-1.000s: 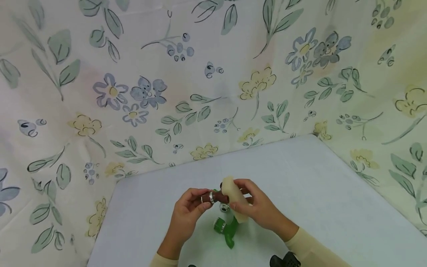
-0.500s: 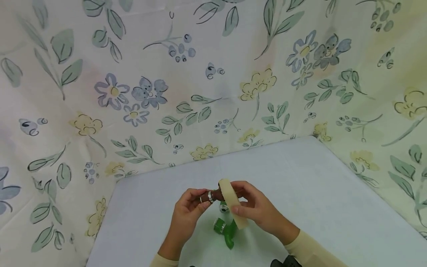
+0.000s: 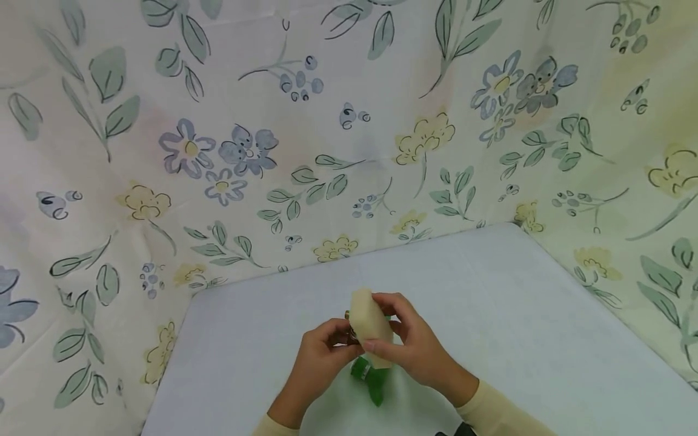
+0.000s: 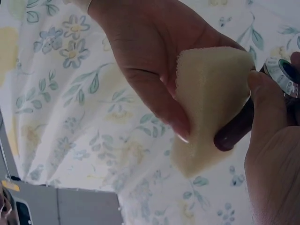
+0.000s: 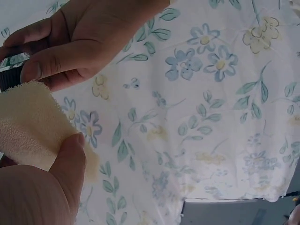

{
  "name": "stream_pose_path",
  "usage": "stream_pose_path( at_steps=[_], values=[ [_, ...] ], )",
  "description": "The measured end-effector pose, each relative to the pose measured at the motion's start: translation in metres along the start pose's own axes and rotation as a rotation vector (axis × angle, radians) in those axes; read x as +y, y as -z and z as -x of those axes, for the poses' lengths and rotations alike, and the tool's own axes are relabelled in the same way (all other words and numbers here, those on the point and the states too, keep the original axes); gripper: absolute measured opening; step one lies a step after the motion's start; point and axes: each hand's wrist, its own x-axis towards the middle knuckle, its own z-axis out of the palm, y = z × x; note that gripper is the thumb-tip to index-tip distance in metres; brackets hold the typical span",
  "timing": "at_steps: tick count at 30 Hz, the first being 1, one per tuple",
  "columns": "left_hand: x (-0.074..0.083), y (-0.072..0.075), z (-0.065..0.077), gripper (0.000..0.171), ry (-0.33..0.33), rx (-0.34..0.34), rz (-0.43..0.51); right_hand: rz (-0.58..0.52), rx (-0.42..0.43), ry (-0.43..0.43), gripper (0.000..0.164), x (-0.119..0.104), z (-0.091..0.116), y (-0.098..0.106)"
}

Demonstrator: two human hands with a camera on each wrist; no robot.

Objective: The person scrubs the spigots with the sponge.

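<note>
A cream sponge (image 3: 371, 324) is in my right hand (image 3: 417, 345), gripped between thumb and fingers. My left hand (image 3: 324, 357) pinches a dark brown smoking pipe (image 4: 238, 125) with silver bands. In the left wrist view, the pipe's rounded end lies against the sponge's face, and its silver ring (image 4: 281, 77) shows past the left thumb. From the head view the sponge hides most of the pipe. Below the hands lies a green pipe (image 3: 375, 386) with a silver band, partly covered by the sponge.
The hands work over a white table (image 3: 480, 290). A floral cloth (image 3: 349, 151) hangs behind and at the sides. A black object (image 3: 463, 430) shows at the bottom edge.
The sponge has shifted left over the brown pipe and turned, now hiding most of it. My left hand has moved slightly right, toward the sponge. The green pipe has stayed put.
</note>
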Motion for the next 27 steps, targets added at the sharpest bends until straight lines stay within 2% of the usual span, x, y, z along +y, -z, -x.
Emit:
stream_pose_path(
  at_steps=[3,7,14,19,22,27],
  values=[
    [0.000,-0.002,0.001,0.026,0.018,0.003,0.000,0.023,0.027,-0.022,0.061,-0.002,0.000,-0.002],
    [0.003,-0.003,0.002,0.025,0.044,-0.012,0.044,0.058,0.054,-0.076,0.062,0.001,0.000,-0.003],
    [0.008,-0.002,0.003,0.027,0.004,-0.058,0.132,0.101,0.080,-0.132,0.062,0.005,0.000,0.001],
    [0.025,-0.002,0.003,0.027,0.019,-0.077,0.140,0.130,0.092,-0.138,0.063,0.006,-0.001,0.005],
    [0.023,-0.001,0.003,0.028,0.024,-0.085,0.145,0.163,0.112,-0.140,0.065,0.025,-0.001,0.008],
    [0.008,0.001,0.004,0.029,0.016,-0.102,0.169,0.196,0.174,-0.180,0.067,0.054,-0.001,0.016]
  ],
)
